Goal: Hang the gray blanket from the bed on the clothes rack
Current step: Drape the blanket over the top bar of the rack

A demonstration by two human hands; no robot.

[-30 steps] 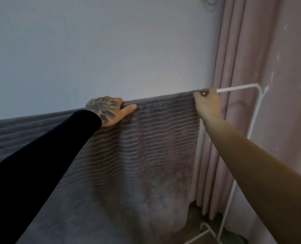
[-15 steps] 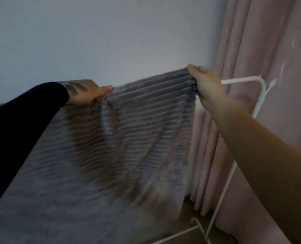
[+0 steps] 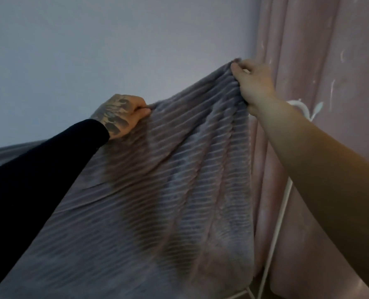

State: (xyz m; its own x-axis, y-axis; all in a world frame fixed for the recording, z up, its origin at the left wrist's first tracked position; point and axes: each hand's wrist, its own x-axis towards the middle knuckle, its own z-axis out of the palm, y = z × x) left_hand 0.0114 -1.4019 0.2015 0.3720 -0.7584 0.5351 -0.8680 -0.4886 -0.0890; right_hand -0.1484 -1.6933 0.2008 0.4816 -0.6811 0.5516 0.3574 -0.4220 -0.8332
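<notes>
The gray ribbed blanket (image 3: 179, 190) hangs in front of me, spread between both hands, and fills the lower middle of the view. My left hand (image 3: 121, 114), tattooed and in a black sleeve, pinches its top edge at mid-height. My right hand (image 3: 252, 83) grips the blanket's right top corner, held higher than the left, above the rack's corner. Of the white clothes rack (image 3: 276, 229) only the right upright and its curved top corner (image 3: 299, 104) show; the top bar is hidden behind the blanket.
A plain pale wall (image 3: 114, 50) stands behind the blanket. Pink curtains (image 3: 330, 61) hang at the right, directly behind the rack's upright. The rack's white foot (image 3: 247, 293) shows at the bottom edge.
The blanket lay along the rack's bar a second ago. Both hands have since closed on its top edge, and my right hand has lifted its corner up off the bar.
</notes>
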